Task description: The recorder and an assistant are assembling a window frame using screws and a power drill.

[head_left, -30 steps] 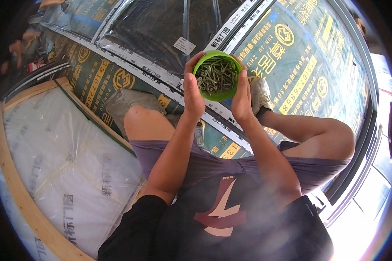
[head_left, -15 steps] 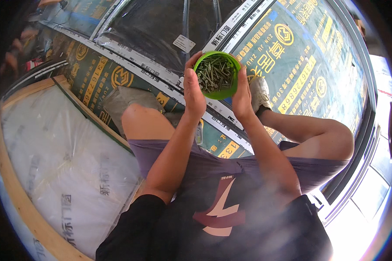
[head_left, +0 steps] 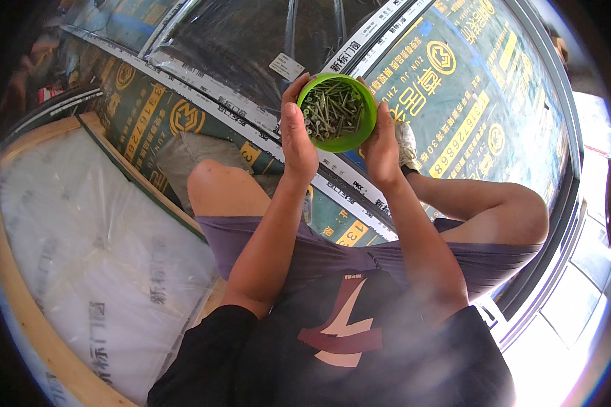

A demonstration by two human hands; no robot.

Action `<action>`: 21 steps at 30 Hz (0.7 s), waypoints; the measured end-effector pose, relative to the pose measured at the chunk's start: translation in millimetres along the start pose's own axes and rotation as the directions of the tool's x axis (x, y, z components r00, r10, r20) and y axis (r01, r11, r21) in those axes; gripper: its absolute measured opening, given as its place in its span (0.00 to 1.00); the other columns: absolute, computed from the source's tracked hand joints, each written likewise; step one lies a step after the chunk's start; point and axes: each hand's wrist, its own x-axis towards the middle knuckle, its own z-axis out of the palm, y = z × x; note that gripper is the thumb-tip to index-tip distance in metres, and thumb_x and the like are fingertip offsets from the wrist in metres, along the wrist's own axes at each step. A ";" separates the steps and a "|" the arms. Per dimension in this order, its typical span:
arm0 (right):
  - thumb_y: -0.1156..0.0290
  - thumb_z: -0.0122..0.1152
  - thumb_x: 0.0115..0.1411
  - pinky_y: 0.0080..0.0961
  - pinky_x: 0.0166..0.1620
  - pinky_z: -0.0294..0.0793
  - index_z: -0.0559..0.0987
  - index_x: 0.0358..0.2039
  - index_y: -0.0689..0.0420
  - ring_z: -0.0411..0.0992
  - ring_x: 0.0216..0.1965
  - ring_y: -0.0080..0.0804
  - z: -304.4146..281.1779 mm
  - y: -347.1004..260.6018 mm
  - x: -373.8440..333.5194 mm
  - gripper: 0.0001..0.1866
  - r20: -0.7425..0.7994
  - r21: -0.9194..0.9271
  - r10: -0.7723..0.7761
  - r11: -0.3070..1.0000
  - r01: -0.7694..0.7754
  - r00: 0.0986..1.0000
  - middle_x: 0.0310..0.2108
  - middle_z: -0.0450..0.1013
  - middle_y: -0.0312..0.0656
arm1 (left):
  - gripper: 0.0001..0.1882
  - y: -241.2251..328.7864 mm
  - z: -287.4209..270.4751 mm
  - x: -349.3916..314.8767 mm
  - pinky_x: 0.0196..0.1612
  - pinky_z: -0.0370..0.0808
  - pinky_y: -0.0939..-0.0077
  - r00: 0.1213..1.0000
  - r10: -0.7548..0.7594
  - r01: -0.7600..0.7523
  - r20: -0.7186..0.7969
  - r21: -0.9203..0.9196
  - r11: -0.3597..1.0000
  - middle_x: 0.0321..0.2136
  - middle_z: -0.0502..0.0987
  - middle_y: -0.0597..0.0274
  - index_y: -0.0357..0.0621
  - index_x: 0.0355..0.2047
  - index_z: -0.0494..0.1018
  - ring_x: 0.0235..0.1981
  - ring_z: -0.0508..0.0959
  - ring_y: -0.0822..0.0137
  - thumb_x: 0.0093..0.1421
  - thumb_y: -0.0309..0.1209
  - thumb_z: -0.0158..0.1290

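Between my two hands I hold a bright green round tub (head_left: pixel 368 125), its open top facing me. Inside lies a heap of metal screws (head_left: pixel 331 108), gathered toward the tub's left side, so bare green wall shows on the right. My left hand (head_left: pixel 299 136) cups the left side with the thumb up along the wall. On the opposite side my right hand (head_left: pixel 382 145) presses in the same way. The fingertips of both hands are partly hidden behind the tub.
Dark framed panels (head_left: pixel 251 47) with white-taped edges lie ahead. Green printed protective sheeting (head_left: pixel 448 88) covers surfaces to the right and beneath. At left stands a plastic-wrapped white panel (head_left: pixel 102 230) with a wooden edge (head_left: pixel 30 312). My bent legs flank the tub; a shoe (head_left: pixel 405 144) is close to my right hand.
The tub has shifted slightly left and tilted a little. Its screws have slid toward the left, and more of the right inner wall shows. Both hands keep their hold.
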 end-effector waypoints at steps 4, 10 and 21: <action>0.50 0.32 0.80 0.38 0.71 0.60 0.60 0.74 0.59 0.60 0.71 0.39 -5.2 -7.9 3.9 0.33 -0.066 -0.105 -0.026 0.994 0.019 0.997 0.69 0.63 0.52 | 0.28 20.3 8.7 0.9 0.63 0.68 0.73 1.000 -0.016 0.017 -0.009 0.110 0.994 0.58 0.73 0.54 0.33 0.66 0.63 0.58 0.73 0.69 0.79 0.45 0.39; 0.75 0.73 0.53 0.46 0.67 0.65 0.87 0.43 0.57 0.65 0.65 0.51 18.5 -52.0 3.7 0.15 0.273 -0.874 -0.598 0.174 0.454 0.754 0.63 0.71 0.48 | 0.25 14.8 0.0 -2.9 0.62 0.68 0.74 0.998 -0.042 0.045 -0.036 0.085 0.995 0.58 0.73 0.55 0.35 0.67 0.63 0.57 0.72 0.71 0.79 0.41 0.42; 0.74 0.73 0.53 0.44 0.65 0.67 0.90 0.34 0.55 0.66 0.65 0.52 2.4 -46.7 10.7 0.07 0.035 -0.800 -0.537 0.490 0.346 0.843 0.59 0.76 0.46 | 0.29 17.0 10.4 -7.1 0.64 0.69 0.70 0.999 -0.043 0.045 -0.015 0.185 0.982 0.59 0.71 0.54 0.38 0.68 0.62 0.58 0.73 0.67 0.79 0.47 0.35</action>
